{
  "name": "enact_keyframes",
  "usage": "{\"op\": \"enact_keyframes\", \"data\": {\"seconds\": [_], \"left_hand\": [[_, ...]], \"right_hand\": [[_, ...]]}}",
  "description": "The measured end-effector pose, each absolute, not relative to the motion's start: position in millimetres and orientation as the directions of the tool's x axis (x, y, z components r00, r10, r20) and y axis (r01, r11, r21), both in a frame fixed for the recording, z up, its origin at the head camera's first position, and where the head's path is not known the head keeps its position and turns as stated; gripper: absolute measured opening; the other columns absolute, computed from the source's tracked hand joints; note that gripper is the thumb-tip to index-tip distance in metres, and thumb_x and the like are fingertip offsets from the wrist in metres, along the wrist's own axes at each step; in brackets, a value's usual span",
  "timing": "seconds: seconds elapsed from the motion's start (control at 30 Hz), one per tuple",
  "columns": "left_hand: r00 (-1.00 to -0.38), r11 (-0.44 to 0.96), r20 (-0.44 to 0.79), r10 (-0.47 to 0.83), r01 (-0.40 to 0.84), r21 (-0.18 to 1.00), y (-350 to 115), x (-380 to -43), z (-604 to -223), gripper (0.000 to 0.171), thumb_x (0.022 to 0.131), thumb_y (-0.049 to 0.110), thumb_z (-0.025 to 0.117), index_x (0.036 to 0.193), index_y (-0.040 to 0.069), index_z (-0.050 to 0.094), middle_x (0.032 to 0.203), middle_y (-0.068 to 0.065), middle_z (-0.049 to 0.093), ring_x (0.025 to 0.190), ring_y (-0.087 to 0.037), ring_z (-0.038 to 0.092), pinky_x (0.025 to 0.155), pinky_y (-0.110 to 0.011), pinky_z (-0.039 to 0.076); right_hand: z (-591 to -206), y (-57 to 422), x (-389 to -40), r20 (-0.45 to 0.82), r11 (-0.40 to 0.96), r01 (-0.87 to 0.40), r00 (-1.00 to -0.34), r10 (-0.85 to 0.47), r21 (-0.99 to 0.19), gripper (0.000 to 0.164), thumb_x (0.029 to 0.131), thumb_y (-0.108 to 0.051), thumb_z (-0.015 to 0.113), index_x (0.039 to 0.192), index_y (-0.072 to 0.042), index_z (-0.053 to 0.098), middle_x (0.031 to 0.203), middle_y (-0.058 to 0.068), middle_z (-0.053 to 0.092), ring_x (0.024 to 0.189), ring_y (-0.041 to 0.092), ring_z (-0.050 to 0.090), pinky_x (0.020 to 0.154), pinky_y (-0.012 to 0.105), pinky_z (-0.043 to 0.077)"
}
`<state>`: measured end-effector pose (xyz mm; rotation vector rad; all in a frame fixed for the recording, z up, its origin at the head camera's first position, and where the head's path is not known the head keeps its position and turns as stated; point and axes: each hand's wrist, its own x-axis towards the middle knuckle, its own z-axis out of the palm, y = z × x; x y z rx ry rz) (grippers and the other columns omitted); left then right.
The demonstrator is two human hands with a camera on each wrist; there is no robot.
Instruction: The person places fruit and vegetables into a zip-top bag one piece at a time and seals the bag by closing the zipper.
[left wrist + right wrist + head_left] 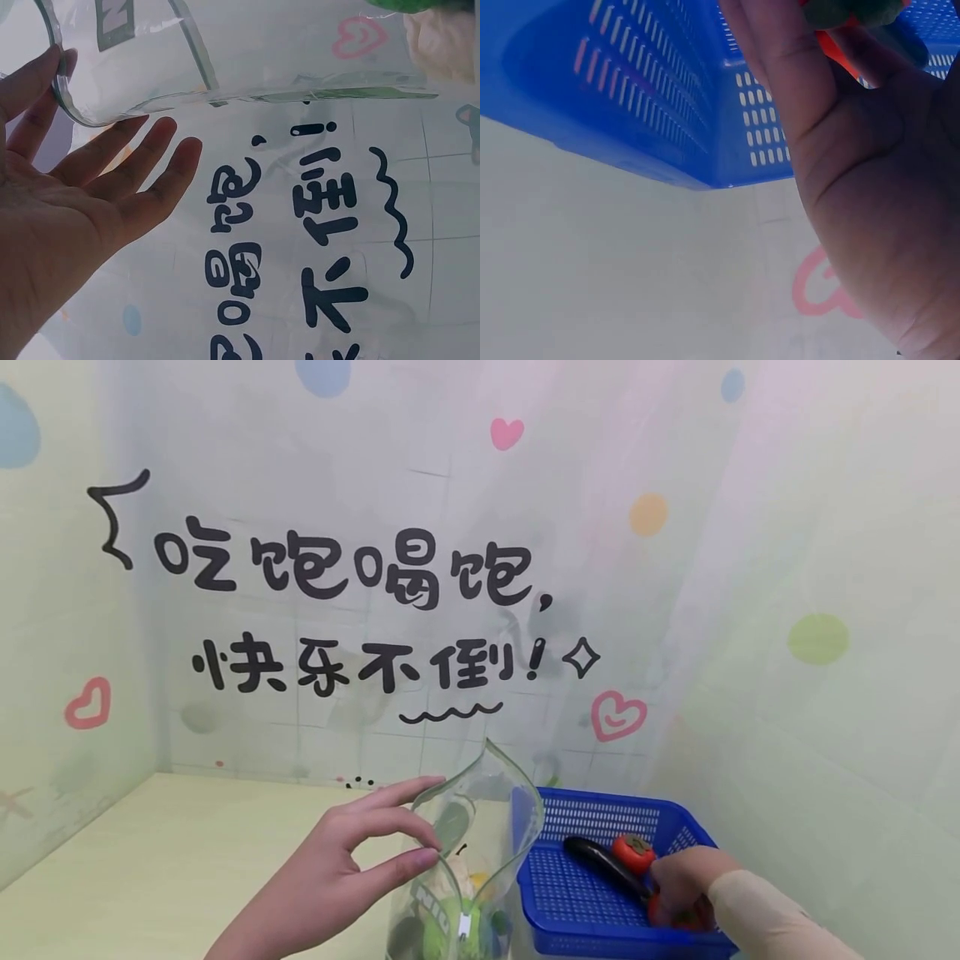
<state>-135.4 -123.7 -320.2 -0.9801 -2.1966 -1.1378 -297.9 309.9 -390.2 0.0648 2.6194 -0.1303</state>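
Note:
My left hand (348, 864) pinches the rim of a clear zip bag (540, 818) between thumb and fingers. The bag stands upright with its mouth spread wide; the other fingers lie along its outside in the left wrist view. Low inside it show a round green item (442, 935) and a pale item (450, 872) with a dark stem. My right hand (686, 877) reaches down into a blue basket (558, 935) and grips a red-orange persimmon (832, 49), largely hidden by the fingers. Just beyond the fingers sit another persimmon (633, 856) and a long dark eggplant (600, 860).
The basket, with slotted walls, stands just right of the bag on a pale yellow table (150, 860). A patterned wall sheet (337, 460) with dark lettering rises behind the table, and another side wall (847, 760) is close on the right.

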Motion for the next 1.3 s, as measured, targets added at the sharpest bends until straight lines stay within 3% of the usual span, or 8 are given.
{"op": "enact_keyframes", "data": {"seconds": [0.2,0.33,0.5,0.73,0.87,1.0,1.17,1.3], "left_hand": [[-0.620,0.391,0.687,0.380,0.780,0.488,-122.8,-135.8,-319.6,0.005,0.093,0.032,0.064,0.094,0.036,0.064,0.138,0.006,0.051,0.131,-0.015,0.042,0.096,-0.057,0.043],[-0.621,0.387,0.682,0.385,0.780,0.492,-122.0,-136.1,-320.0,0.004,0.093,0.033,0.064,0.094,0.036,0.065,0.138,0.006,0.051,0.131,-0.015,0.042,0.096,-0.057,0.043],[-0.616,0.368,0.679,0.400,0.786,0.496,-119.4,-138.1,-320.8,0.004,0.093,0.033,0.064,0.094,0.037,0.065,0.139,0.006,0.050,0.130,-0.015,0.042,0.097,-0.055,0.044],[-0.621,0.372,0.673,0.401,0.782,0.500,-119.9,-138.1,-321.2,0.008,0.093,0.033,0.063,0.101,0.035,0.062,0.141,0.005,0.048,0.131,-0.016,0.042,0.096,-0.052,0.047],[-0.647,0.356,0.654,0.392,0.762,0.541,-120.6,-137.0,-320.4,0.013,0.093,0.033,0.064,0.104,0.033,0.059,0.141,0.007,0.047,0.132,-0.015,0.040,0.093,-0.044,0.051],[-0.676,0.346,0.634,0.374,0.737,0.581,-121.7,-135.1,-319.5,0.013,0.091,0.034,0.065,0.102,0.035,0.058,0.141,0.010,0.048,0.134,-0.012,0.037,0.092,-0.043,0.052],[-0.692,0.352,0.621,0.369,0.722,0.595,-122.2,-134.2,-318.7,0.010,0.092,0.037,0.064,0.098,0.035,0.057,0.139,0.014,0.048,0.134,-0.009,0.036,0.092,-0.046,0.051],[-0.698,0.354,0.620,0.359,0.716,0.601,-122.6,-133.5,-318.5,0.010,0.091,0.039,0.064,0.094,0.035,0.057,0.137,0.017,0.050,0.133,-0.007,0.037,0.092,-0.049,0.049]], "right_hand": [[-382.9,306.9,-299.3,-0.486,0.997,0.052,-0.874,0.020,-0.052,0.046,0.067,-0.039,0.085,0.098,-0.015,0.061,0.086,0.009,0.059,0.075,0.025,0.058,0.062,0.043,0.059],[-358.8,296.3,-295.7,-0.459,0.996,-0.047,-0.886,-0.075,-0.072,0.042,0.070,-0.035,0.083,0.095,-0.013,0.059,0.084,0.009,0.059,0.069,0.024,0.061,0.056,0.041,0.060],[-281.2,267.4,-282.3,-0.251,0.952,-0.261,-0.922,-0.296,-0.162,0.045,0.073,-0.031,0.080,0.108,-0.015,0.057,0.087,0.005,0.058,0.074,0.021,0.058,0.056,0.034,0.058],[-155.1,194.6,-233.1,0.053,0.767,-0.636,-0.771,-0.634,-0.081,0.046,0.078,-0.035,0.078,0.117,-0.023,0.056,0.092,-0.001,0.062,0.079,0.018,0.059,0.065,0.031,0.054],[-121.3,147.1,-199.1,0.014,0.702,-0.712,-0.702,-0.712,-0.003,0.053,0.078,-0.044,0.077,0.124,-0.033,0.054,0.100,-0.009,0.062,0.088,0.013,0.060,0.069,0.029,0.054],[-122.4,106.8,-178.2,-0.101,0.646,-0.761,-0.649,-0.754,0.061,0.048,0.078,-0.050,0.074,0.120,-0.039,0.053,0.095,-0.015,0.062,0.084,0.006,0.060,0.069,0.026,0.053],[-143.8,81.3,-172.7,-0.232,0.599,-0.800,-0.588,-0.775,0.027,0.039,0.080,-0.043,0.073,0.113,-0.032,0.056,0.088,-0.013,0.063,0.078,0.007,0.061,0.066,0.026,0.055],[-161.1,71.7,-179.4,-0.307,0.604,-0.795,-0.590,-0.747,0.057,0.041,0.078,-0.044,0.073,0.113,-0.029,0.058,0.087,-0.013,0.063,0.080,0.008,0.060,0.063,0.025,0.055]]}}
